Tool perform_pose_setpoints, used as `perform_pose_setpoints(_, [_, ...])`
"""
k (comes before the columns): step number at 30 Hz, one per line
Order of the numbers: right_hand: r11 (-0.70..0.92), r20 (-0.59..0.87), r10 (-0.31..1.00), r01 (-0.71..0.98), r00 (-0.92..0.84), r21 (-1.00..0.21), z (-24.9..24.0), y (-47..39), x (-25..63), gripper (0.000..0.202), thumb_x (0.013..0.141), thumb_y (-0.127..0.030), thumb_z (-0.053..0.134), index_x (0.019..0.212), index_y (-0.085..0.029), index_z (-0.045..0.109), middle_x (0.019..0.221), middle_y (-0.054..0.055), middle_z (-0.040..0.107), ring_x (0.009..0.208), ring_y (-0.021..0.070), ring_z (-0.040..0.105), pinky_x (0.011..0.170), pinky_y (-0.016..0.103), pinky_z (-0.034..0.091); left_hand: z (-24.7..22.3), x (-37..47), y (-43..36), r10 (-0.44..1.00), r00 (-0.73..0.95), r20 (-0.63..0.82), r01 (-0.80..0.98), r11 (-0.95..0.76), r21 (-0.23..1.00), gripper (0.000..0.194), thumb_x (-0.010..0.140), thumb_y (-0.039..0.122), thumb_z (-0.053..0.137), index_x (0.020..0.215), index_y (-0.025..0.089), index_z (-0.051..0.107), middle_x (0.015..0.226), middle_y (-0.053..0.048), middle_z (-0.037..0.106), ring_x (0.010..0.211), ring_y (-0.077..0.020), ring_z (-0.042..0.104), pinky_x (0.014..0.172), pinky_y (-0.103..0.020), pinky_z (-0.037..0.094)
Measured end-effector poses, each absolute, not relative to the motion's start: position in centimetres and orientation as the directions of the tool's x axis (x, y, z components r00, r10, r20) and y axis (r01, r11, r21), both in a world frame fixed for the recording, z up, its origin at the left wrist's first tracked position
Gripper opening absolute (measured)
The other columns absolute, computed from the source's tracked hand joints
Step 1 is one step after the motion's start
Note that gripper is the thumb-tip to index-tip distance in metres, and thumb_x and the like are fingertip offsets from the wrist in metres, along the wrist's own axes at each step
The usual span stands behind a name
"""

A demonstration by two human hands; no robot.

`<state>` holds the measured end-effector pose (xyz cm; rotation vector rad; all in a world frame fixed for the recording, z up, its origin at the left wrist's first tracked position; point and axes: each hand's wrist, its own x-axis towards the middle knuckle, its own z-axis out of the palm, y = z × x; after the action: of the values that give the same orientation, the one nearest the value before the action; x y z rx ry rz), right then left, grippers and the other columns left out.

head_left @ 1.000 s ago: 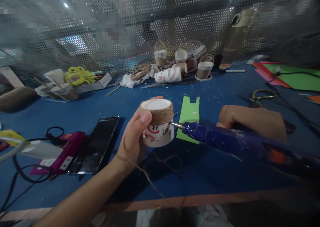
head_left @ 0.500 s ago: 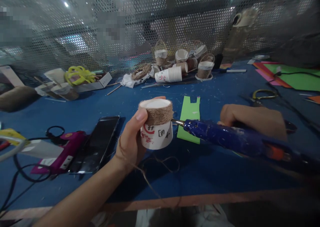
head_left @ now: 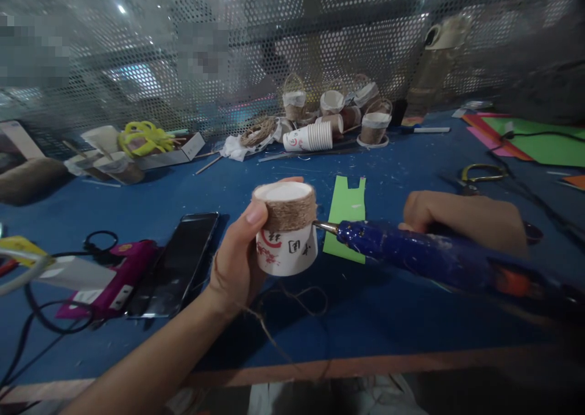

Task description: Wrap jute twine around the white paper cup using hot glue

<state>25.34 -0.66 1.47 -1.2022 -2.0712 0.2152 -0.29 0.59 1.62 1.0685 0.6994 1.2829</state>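
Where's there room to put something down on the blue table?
Between the phone and the white box, and between the green paper and the right hand. It's crowded around the cups and power strip.

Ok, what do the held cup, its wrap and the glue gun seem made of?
Cup: likely paper, matt white, printed marks. Wrap: probably jute twine, rough, fuzzy brown strands. Glue gun: apparently plastic, glossy blue with highlights; its nozzle looks metal, shiny, silvery.

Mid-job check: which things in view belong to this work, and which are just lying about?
In use:
- paper cup, in the left hand
- twine wound around its upper part
- glue gun, in the right hand

Apparently just lying about:
- phone
- stacked cups
- green paper cutout
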Motion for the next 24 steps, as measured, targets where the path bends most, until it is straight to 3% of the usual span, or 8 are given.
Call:
perform_pose_setpoints(6, [0.599,0.566,0.767,0.654,-0.302,-0.463,1.1,-0.7,25.1,0.031,0.092,-0.021,0.057,0.063,-0.024,0.046,0.062,-0.007,0.058,0.056,0.0111,0.055,0.057,0.027,0.032,1.3,-0.4,0.7,0.967,0.216,0.133,-0.409,-0.034,0.912,0.056,0.083,0.053,0.065,0.127,0.018,0.067,0.097,-0.011,0.075,0.102,-0.0335,0.072,0.084,-0.045,0.060])
perform_pose_setpoints(16, [0.557,0.509,0.806,0.678,-0.302,-0.479,1.4,-0.7,25.3,0.027,0.089,-0.023,0.055,0.064,-0.025,0.045,0.063,-0.005,0.060,0.056,0.0141,0.057,0.055,0.027,0.034,1.0,-0.6,0.7,0.963,0.230,0.138,-0.398,-0.036,0.917,0.052,0.085,0.056,0.064,0.123,0.021,0.068,0.108,-0.010,0.075,0.111,-0.0332,0.070,0.089,-0.042,0.059])
perform_pose_setpoints(21, [0.653,0.571,0.714,0.680,-0.406,-0.333,1.3,0.4,25.8,0.020,0.081,-0.022,0.058,0.066,-0.025,0.045,0.058,-0.006,0.057,0.049,0.0111,0.053,0.049,0.025,0.033,1.4,-0.4,0.8,0.976,0.183,0.120,-0.403,-0.036,0.914,0.053,0.081,0.052,0.070,0.123,0.019,0.067,0.103,-0.010,0.077,0.107,-0.0335,0.072,0.087,-0.042,0.060])
perform_pose_setpoints(24, [0.647,0.583,0.702,0.708,-0.409,-0.283,1.3,1.2,25.9,0.016,0.081,-0.023,0.061,0.073,-0.025,0.047,0.059,-0.006,0.058,0.047,0.0123,0.054,0.049,0.025,0.034,1.5,-0.5,1.1,0.979,0.172,0.107,-0.386,-0.033,0.922,0.053,0.083,0.052,0.070,0.126,0.022,0.063,0.101,-0.008,0.076,0.090,-0.0298,0.076,0.075,-0.040,0.062])
